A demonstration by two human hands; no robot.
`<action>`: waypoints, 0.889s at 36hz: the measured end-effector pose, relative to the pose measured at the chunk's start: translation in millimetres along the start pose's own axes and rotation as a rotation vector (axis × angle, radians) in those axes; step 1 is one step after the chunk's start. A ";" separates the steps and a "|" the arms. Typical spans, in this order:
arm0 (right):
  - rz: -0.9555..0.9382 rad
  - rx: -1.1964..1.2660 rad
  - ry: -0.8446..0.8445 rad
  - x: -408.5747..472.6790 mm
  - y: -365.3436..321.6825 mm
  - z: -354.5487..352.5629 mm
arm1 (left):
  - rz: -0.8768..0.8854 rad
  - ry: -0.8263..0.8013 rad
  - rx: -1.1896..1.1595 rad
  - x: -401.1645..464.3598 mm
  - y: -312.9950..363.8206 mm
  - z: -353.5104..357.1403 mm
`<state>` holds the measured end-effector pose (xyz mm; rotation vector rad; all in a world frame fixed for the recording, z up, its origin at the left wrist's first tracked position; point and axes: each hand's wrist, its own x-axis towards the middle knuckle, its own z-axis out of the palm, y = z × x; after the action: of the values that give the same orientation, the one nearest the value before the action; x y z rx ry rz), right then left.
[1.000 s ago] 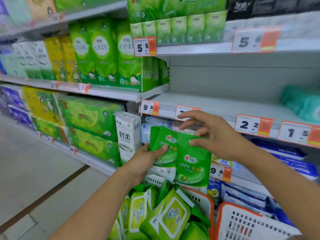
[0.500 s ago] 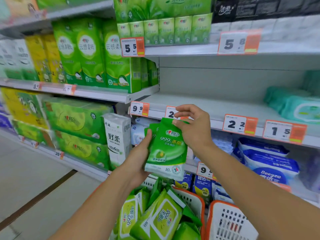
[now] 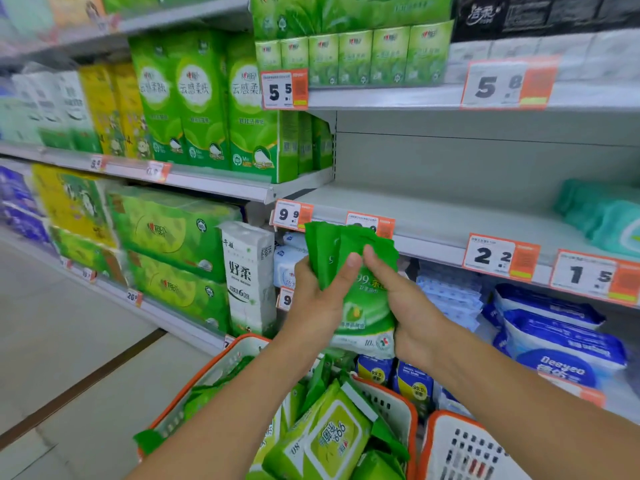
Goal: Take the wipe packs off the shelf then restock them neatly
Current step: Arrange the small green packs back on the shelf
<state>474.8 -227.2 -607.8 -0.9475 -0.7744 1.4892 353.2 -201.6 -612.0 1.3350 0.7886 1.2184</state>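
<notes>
I hold a small stack of green wipe packs (image 3: 360, 303) upright in front of the shelf. My left hand (image 3: 318, 299) grips the stack from the left, thumb across the front. My right hand (image 3: 405, 306) grips it from the right side, fingers curled round the edge. The grey shelf (image 3: 433, 216) just behind and above the packs is bare on its left and middle part. Below my arms a white basket with an orange rim (image 3: 401, 400) holds several more green wipe packs (image 3: 332, 438).
A second white-and-orange basket (image 3: 467, 448) stands at the lower right. Teal packs (image 3: 602, 216) lie at the shelf's right end. Blue packs (image 3: 554, 337) fill the shelf below. Green tissue packages (image 3: 194, 98) and a white pack (image 3: 247, 275) stand to the left. Aisle floor (image 3: 62, 341) lies left.
My right hand has come down from the packs' top edge to their right side. The packs are now squared together between both hands, held slightly lower.
</notes>
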 end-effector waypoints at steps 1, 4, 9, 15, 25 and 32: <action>-0.007 0.022 0.016 -0.5 0.7 -0.5 | 0.048 -0.019 0.084 0.6 0.4 1.2; -0.021 0.053 0.067 0.0 0.5 -5.7 | 0.099 -0.129 0.241 6.0 0.2 3.6; -0.122 -0.111 -0.118 -7.8 -23.5 -10.8 | 0.068 -0.200 0.181 37.8 16.6 14.9; -0.147 -0.088 0.028 54.1 -101.9 -14.7 | 0.305 -0.208 0.543 130.1 38.1 -1.6; -0.194 -0.441 0.313 304.9 -170.5 -35.9 | 0.427 -0.091 1.382 257.0 -38.8 -60.4; -0.341 -0.814 0.543 444.9 -150.9 -76.9 | 0.590 -0.132 1.277 287.4 -64.2 -84.7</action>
<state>601.9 230.1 -570.7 -1.6334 -1.0783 0.5380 356.0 104.6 -624.6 2.8034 1.1833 0.9987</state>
